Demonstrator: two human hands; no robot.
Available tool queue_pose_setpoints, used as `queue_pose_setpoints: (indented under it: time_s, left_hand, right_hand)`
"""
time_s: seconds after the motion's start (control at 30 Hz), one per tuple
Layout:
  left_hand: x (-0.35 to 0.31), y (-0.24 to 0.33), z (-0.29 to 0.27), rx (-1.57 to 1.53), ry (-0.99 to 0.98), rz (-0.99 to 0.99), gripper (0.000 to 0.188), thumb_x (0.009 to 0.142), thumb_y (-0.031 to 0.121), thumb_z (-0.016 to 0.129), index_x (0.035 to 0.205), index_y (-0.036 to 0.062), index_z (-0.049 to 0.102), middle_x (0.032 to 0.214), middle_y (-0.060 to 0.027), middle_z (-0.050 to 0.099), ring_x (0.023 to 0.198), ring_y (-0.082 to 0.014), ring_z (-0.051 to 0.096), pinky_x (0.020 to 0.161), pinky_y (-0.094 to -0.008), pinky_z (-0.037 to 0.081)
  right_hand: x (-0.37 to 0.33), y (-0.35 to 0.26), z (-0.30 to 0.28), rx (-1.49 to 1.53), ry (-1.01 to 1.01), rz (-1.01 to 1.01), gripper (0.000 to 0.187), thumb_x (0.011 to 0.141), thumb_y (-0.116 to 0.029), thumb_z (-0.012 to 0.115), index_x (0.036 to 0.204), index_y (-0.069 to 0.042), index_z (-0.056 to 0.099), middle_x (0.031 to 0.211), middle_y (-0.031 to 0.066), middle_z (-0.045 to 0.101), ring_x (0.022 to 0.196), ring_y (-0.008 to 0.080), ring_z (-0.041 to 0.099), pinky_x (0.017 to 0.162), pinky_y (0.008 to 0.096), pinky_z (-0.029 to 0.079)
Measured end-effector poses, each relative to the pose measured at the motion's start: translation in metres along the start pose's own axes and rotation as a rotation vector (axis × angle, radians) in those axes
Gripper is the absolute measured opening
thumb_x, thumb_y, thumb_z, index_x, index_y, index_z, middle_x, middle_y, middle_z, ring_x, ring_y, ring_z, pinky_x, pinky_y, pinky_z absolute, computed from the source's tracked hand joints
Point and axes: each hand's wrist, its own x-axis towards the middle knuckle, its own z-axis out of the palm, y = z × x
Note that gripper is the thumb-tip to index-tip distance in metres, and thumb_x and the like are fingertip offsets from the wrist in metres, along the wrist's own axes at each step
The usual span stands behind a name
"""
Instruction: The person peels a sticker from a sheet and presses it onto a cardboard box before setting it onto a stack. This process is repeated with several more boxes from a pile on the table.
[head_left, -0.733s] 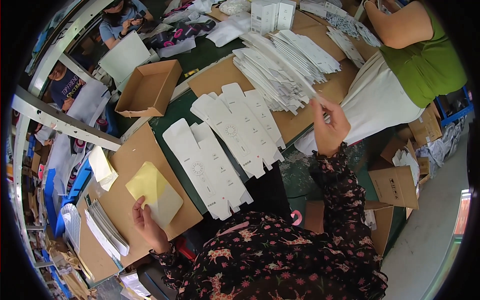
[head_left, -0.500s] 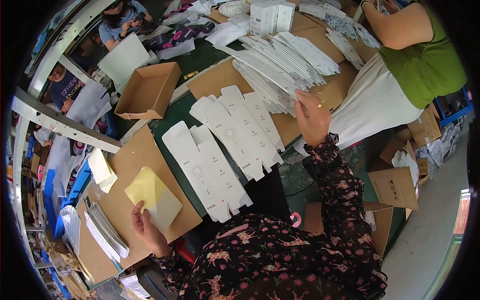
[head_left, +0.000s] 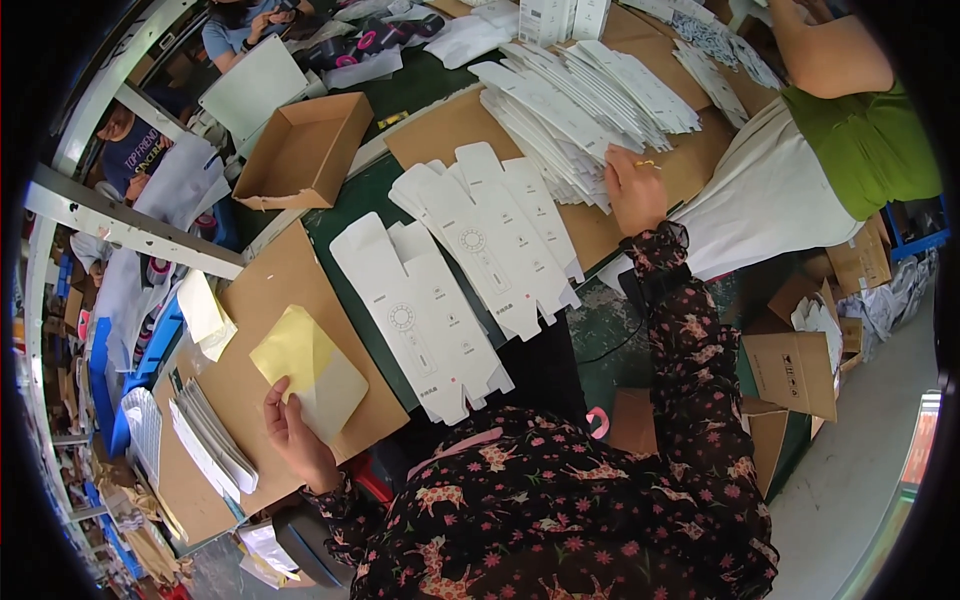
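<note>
My left hand [head_left: 298, 435] pinches the lower left edge of a yellow and pale backing sheet [head_left: 335, 385] above the brown cardboard at left. At the right, my right hand [head_left: 638, 195] has its fingers curled at the near end of a flattened white box [head_left: 550, 105] on top of a fanned pile; the exact grip is partly hidden. Between my hands lie more flattened white boxes: a printed one [head_left: 420, 325] nearest me, and overlapping ones [head_left: 490, 250] just beyond it.
A shallow brown cardboard tray [head_left: 305, 150] stands beyond the left cardboard sheet [head_left: 285, 260]. Paper stacks [head_left: 215, 440] lie at far left. A co-worker in a green top [head_left: 850, 150] stands close at right. Open cartons [head_left: 790, 365] sit low at right. A metal frame [head_left: 130, 225] crosses the left side.
My view has shifted, so the tabletop appears higher. My right hand stays at the end of the top flattened box, its fingers more curled. My left hand keeps its pinch on the sheet.
</note>
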Motion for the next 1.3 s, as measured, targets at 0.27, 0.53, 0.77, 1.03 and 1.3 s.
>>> queue_pose_setpoints:
  time_s: [0.27, 0.53, 0.77, 1.03, 1.3]
  left_hand:
    - [0.002, -0.007, -0.009, 0.024, -0.02, 0.006, 0.028, 0.104, 0.006, 0.054, 0.13, 0.001, 0.064, 0.111, -0.0073, 0.07, 0.096, -0.0128, 0.067, 0.085, -0.0276, 0.056]
    - [0.002, -0.002, 0.005, 0.039, -0.027, -0.023, 0.028, 0.104, 0.003, 0.053, 0.129, -0.0005, 0.064, 0.104, -0.0055, 0.068, 0.092, -0.0111, 0.065, 0.083, -0.0262, 0.055]
    - [0.007, -0.005, 0.01, 0.014, -0.067, -0.042, 0.028, 0.105, 0.003, 0.053, 0.129, 0.0007, 0.064, 0.104, -0.0051, 0.069, 0.092, -0.0113, 0.065, 0.083, -0.0259, 0.055]
    - [0.004, -0.007, 0.006, 0.006, -0.057, -0.015, 0.028, 0.104, 0.003, 0.053, 0.13, 0.001, 0.064, 0.107, -0.0062, 0.069, 0.094, -0.0117, 0.066, 0.085, -0.0263, 0.054]
    - [0.006, -0.006, 0.008, 0.019, -0.059, -0.021, 0.028, 0.104, 0.003, 0.052, 0.13, -0.0006, 0.064, 0.112, -0.0082, 0.069, 0.099, -0.0133, 0.066, 0.088, -0.0282, 0.055]
  right_hand:
    - [-0.006, -0.053, -0.035, -0.101, 0.085, 0.005, 0.029, 0.093, -0.007, 0.071, 0.121, -0.004, 0.07, 0.107, 0.0127, 0.075, 0.096, 0.0356, 0.071, 0.084, 0.0444, 0.057]
    - [-0.073, -0.141, -0.073, 0.154, -0.407, 0.479, 0.057, 0.086, -0.037, 0.087, 0.127, -0.003, 0.067, 0.091, 0.0131, 0.073, 0.085, 0.0328, 0.071, 0.077, 0.0405, 0.056]
    - [-0.111, -0.147, -0.048, 0.28, -0.228, 0.419, 0.055, 0.085, -0.034, 0.088, 0.123, 0.0, 0.067, 0.091, 0.0146, 0.073, 0.076, 0.0239, 0.07, 0.069, 0.0346, 0.055]
    - [-0.103, -0.133, -0.053, 1.115, -0.405, 1.001, 0.026, 0.1, -0.012, 0.074, 0.119, 0.004, 0.067, 0.092, 0.0074, 0.074, 0.074, 0.0095, 0.068, 0.063, 0.0256, 0.053]
    - [-0.09, -0.133, -0.085, 1.288, -0.265, 1.037, 0.021, 0.101, -0.009, 0.072, 0.116, 0.005, 0.068, 0.09, 0.0054, 0.073, 0.069, 0.009, 0.065, 0.061, 0.0241, 0.05]
